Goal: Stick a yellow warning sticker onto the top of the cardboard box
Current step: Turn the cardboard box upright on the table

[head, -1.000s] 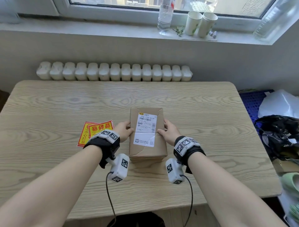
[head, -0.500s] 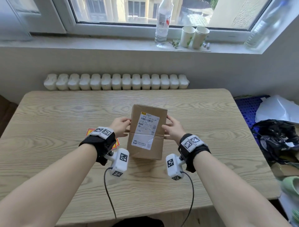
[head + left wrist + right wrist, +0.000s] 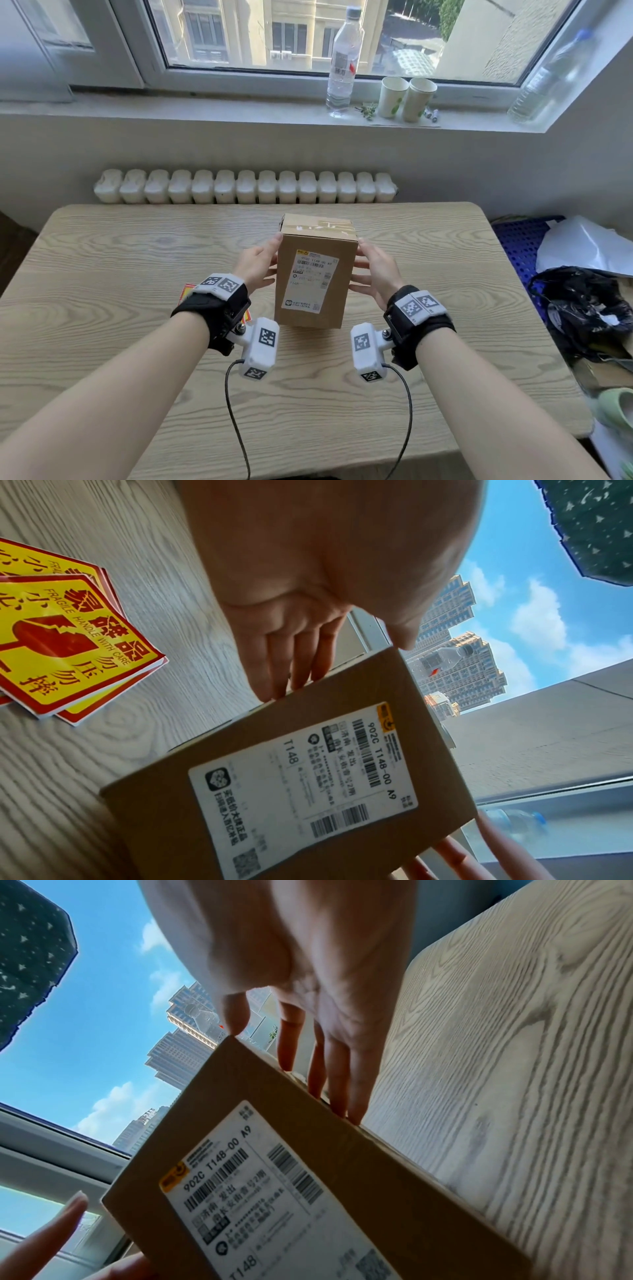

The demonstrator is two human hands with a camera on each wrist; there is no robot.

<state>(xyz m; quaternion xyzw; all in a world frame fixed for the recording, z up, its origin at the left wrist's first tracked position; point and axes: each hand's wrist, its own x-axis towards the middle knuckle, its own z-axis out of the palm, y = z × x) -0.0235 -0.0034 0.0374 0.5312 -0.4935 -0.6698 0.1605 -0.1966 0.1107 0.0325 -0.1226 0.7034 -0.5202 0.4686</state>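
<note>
While the cardboard box (image 3: 313, 274) stands upright on the table (image 3: 137, 260), we press straight fingers of our left hand (image 3: 255, 265) and right hand (image 3: 375, 270) against its sides (yellow stickers (image 3: 65, 639) lie left).

Your items — brown cardboard box (image 3: 315, 274), white barcoded label (image 3: 310, 281); yellow-and-red stickers (image 3: 68, 642); pale wood-grain counter (image 3: 137, 260).

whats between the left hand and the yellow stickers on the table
Only bare wooden table. The left wrist view shows the yellow stickers lying apart from the left hand, whose fingers touch the cardboard box. Nothing lies in that stretch.
</note>
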